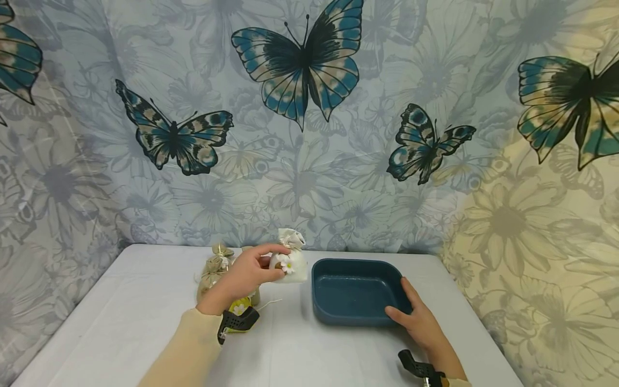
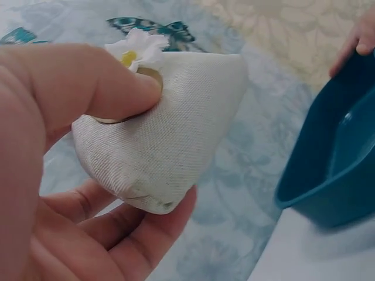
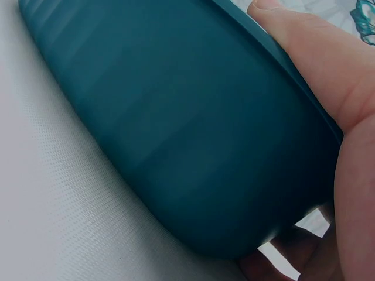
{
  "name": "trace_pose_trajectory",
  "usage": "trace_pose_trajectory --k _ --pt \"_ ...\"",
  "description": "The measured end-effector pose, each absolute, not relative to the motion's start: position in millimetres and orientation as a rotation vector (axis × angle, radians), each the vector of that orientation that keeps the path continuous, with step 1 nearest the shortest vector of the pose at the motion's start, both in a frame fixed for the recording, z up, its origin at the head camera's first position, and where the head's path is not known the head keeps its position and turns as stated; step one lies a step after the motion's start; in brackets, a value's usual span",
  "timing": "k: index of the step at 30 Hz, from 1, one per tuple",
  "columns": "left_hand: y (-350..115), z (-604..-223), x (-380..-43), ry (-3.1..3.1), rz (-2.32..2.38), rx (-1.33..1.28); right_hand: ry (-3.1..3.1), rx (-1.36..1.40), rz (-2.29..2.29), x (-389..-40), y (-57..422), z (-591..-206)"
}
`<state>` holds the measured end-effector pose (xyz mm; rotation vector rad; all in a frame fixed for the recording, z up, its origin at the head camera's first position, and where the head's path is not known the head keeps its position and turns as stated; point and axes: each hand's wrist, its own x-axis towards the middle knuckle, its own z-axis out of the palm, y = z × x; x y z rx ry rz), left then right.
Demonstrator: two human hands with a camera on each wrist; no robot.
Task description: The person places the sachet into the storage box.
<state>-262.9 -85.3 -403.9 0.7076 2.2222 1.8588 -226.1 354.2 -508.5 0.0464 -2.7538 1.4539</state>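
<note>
A small white cloth pouch [image 1: 297, 270] with a gathered top and a daisy trim is pinched between the thumb and fingers of my left hand [image 1: 247, 273]. In the left wrist view, the thumb presses on a round tag beside the white flower [image 2: 143, 48], and the fingers support the pouch from below. To its right stands a dark teal rectangular tub [image 1: 348, 318], with nothing inside. My right hand [image 1: 419, 318] grips the tub's right end, thumb over the rim and fingers around the outside; the right wrist view shows the ribbed side wall [image 3: 176, 129] close up.
Several tan burlap pouches [image 1: 209, 277] stand together behind and under the left forearm, partly hidden. A yellow piece with a white flower [image 1: 239, 307] shows near the left wrist. The white-covered table [image 1: 290, 355] ends at a butterfly-print cloth backdrop [image 1: 338, 188].
</note>
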Motion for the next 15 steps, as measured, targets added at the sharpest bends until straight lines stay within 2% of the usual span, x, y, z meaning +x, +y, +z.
trace_pose_trajectory --k 6,15 --pt "-55 -409 -279 2.216 1.841 0.744 -2.767 0.019 1.442 -224 355 -507" --pt "-18 -423 -296 2.205 1.811 0.661 -2.781 0.001 1.465 -222 351 -502"
